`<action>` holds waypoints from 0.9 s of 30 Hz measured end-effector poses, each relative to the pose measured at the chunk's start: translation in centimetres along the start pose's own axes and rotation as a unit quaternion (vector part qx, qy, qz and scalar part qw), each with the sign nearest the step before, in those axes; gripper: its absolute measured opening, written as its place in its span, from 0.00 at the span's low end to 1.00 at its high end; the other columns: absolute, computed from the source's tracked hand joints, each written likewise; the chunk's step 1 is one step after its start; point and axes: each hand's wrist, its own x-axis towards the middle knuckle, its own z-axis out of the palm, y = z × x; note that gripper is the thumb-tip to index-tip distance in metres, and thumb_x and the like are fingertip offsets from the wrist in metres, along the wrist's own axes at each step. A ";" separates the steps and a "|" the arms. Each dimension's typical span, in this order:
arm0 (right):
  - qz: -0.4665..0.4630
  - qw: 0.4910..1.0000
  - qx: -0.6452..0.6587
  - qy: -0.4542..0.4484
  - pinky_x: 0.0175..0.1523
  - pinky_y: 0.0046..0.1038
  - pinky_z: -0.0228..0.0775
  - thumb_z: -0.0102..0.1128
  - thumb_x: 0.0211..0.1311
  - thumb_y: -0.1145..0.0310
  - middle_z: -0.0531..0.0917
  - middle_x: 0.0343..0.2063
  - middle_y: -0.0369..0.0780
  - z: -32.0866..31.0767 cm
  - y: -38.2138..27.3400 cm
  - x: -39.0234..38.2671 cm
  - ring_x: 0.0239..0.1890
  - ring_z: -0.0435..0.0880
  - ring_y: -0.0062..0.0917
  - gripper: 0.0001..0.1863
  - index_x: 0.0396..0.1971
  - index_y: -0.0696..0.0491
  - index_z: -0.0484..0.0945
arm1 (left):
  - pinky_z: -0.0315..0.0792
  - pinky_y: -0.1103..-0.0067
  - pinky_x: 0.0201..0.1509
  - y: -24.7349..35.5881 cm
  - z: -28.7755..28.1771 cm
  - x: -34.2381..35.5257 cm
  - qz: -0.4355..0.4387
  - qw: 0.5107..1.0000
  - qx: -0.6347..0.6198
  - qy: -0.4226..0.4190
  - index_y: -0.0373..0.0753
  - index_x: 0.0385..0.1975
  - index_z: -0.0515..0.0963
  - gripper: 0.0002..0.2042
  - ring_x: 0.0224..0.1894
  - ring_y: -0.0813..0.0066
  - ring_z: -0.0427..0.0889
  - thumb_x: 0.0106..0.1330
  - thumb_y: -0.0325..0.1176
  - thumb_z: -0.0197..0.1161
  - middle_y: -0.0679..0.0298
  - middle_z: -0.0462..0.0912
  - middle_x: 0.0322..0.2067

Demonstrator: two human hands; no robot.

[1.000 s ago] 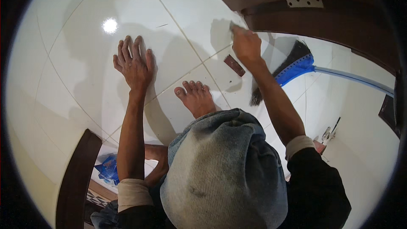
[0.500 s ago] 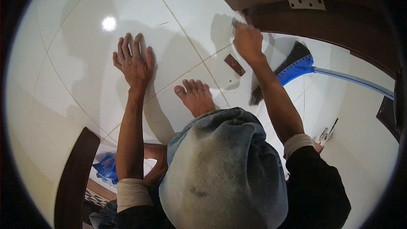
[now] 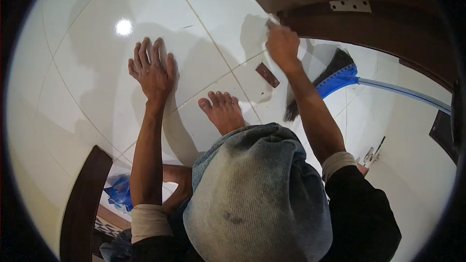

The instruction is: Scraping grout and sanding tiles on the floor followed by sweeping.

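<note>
My left hand (image 3: 155,75) rests palm down on the white tiled floor (image 3: 194,51), its fingers spread and nothing in them. My right hand (image 3: 284,43) is closed beside the lower corner of a dark brown wooden panel (image 3: 349,24). A small greyish tip shows at its fingers, blurred, and I cannot make out what it is. A short reddish-brown flat piece (image 3: 267,75) lies on the tiles close to that hand, with small dark crumbs near it. Under my right forearm lies a broom (image 3: 340,78) with a blue head and dark bristles.
The broom's pale blue handle (image 3: 403,89) stretches to the right. My bare foot (image 3: 223,111) stands between my arms. A dark wooden post (image 3: 87,194) and crumpled blue plastic (image 3: 119,193) are at the lower left. A white perforated strip (image 3: 350,6) sits on the brown panel.
My right hand has stayed at the panel's corner with only a slight shift. My left hand has kept its place on the floor, and the whole view has moved a little.
</note>
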 end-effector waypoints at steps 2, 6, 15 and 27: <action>-0.074 0.997 0.016 0.021 0.42 0.47 0.82 0.55 0.66 0.73 0.88 0.37 0.48 2.3 -2.0 -2.7 0.39 0.90 0.46 0.11 0.47 0.54 0.81 | 0.47 0.46 0.75 -0.2 0.4 0.1 -0.004 1.000 0.003 -0.003 0.51 0.69 0.72 0.25 0.77 0.55 0.58 0.74 0.49 0.55 0.57 0.66 0.72; -0.102 0.991 0.085 0.018 0.44 0.47 0.82 0.55 0.63 0.77 0.88 0.44 0.47 2.5 -4.2 -6.6 0.40 0.89 0.48 0.18 0.52 0.51 0.82 | 0.46 0.46 0.76 -0.2 0.2 -0.1 -0.001 1.000 -0.009 -0.002 0.52 0.69 0.71 0.25 0.77 0.55 0.58 0.74 0.48 0.55 0.57 0.66 0.72; -0.023 0.995 0.095 -0.015 0.42 0.47 0.82 0.51 0.71 0.69 0.87 0.44 0.46 4.8 -4.3 -7.4 0.42 0.89 0.43 0.17 0.56 0.48 0.80 | 0.47 0.46 0.75 -0.2 0.2 -0.1 0.003 1.000 0.001 -0.006 0.51 0.69 0.71 0.25 0.77 0.55 0.57 0.74 0.48 0.55 0.57 0.65 0.72; -0.025 0.819 0.560 -0.124 0.50 0.34 0.80 0.70 0.63 0.68 0.89 0.38 0.52 -0.7 -11.0 -5.8 0.41 0.90 0.37 0.20 0.52 0.62 0.82 | 0.75 0.80 0.49 4.6 -4.9 4.4 -0.141 0.676 -0.674 -0.262 0.39 0.56 0.79 0.16 0.43 0.80 0.80 0.77 0.41 0.62 0.69 0.81 0.38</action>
